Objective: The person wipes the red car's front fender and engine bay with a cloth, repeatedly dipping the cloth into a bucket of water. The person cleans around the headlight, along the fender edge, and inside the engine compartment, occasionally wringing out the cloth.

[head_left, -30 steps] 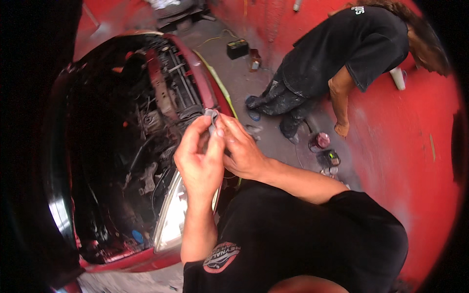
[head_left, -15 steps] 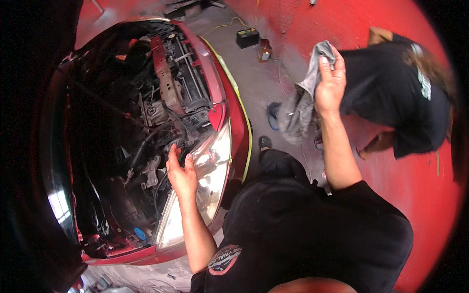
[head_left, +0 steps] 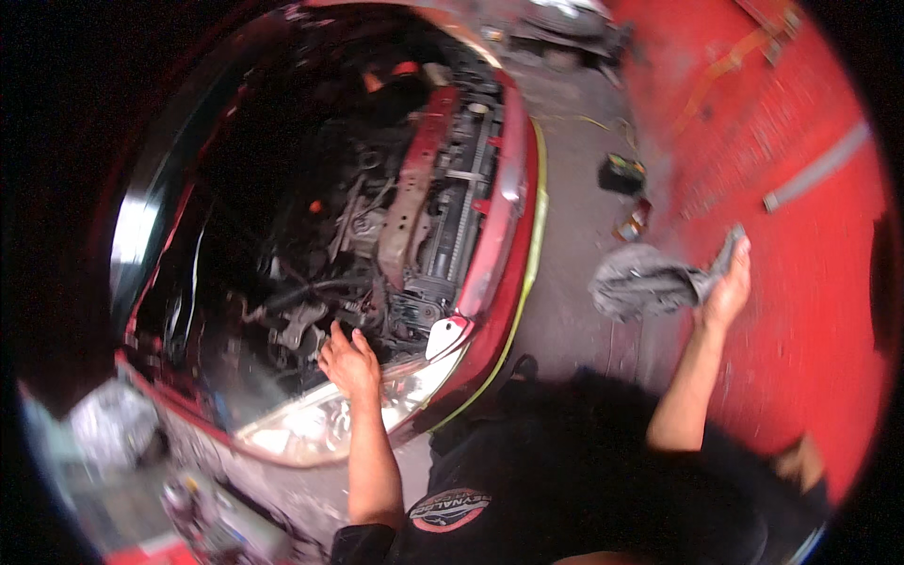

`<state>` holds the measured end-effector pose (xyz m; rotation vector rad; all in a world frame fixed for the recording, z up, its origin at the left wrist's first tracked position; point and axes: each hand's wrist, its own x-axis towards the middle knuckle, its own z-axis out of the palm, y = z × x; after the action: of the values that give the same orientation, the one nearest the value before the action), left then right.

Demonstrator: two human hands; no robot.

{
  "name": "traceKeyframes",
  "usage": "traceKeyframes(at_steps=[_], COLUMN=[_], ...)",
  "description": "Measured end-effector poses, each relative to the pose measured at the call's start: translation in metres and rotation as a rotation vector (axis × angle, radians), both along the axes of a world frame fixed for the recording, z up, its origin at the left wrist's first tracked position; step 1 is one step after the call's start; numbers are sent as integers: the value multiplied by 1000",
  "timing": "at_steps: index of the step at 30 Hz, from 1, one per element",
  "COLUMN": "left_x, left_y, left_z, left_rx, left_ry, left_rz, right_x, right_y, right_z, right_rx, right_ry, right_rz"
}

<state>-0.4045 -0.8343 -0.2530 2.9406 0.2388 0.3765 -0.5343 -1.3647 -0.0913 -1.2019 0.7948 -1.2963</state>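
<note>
Out to the right, my right hand [head_left: 729, 290] grips a grey rag [head_left: 645, 282], whose loose part swings out to the left of my fingers. My left hand [head_left: 350, 363] holds nothing, its fingers apart. It hovers over the inner edge of the car's headlight [head_left: 325, 419], beside the engine bay [head_left: 311, 235]; whether it touches the car I cannot tell. The headlight has a clear, shiny lens. A small red-and-white corner piece [head_left: 447, 336] sits at the headlight's inner end.
Yellow-green tape [head_left: 539, 226] runs along the red front bumper [head_left: 516, 245]. On the floor stand a black battery [head_left: 621, 174] and a small brown container [head_left: 633, 220]. A red wall [head_left: 782, 282] rises at right. A person in black [head_left: 800, 471] is partly visible at lower right.
The view has turned, shifting the car rightward. The rag now swings out sideways from my right hand instead of hanging down. The other person has moved mostly out of sight at lower right.
</note>
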Motion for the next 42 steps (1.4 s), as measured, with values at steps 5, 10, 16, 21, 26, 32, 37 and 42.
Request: traceKeyframes(at_steps=[5, 10, 16, 21, 26, 32, 37, 42], left_x=[-3, 1, 0, 3, -3, 2, 14, 15], left_y=[-1, -5, -7, -7, -5, -5, 81, 142], left_z=[8, 9, 14, 22, 7, 16, 63, 43], left_rx=[38, 54, 72, 3, -28, -42, 4, -69], left_ry=[-66, -39, -74, -102, -257, -314, -429, -172], left_rz=[22, 51, 49, 69, 244, 414, 658, 1161], right_x=[36, 85, 177, 290, 395, 471, 523, 581], right_y=[-69, -65, -57, 9, 118, 193, 267, 389], right_z=[3, 9, 82, 140, 135, 121, 116, 78], right_rx=[1, -188, -236, -494, -645, -602, -988, -1310], right_ry=[22, 126, 6, -180, -303, -211, -97, -283], right_rz=[214, 291, 444, 920, 1200, 1361, 1376, 1451])
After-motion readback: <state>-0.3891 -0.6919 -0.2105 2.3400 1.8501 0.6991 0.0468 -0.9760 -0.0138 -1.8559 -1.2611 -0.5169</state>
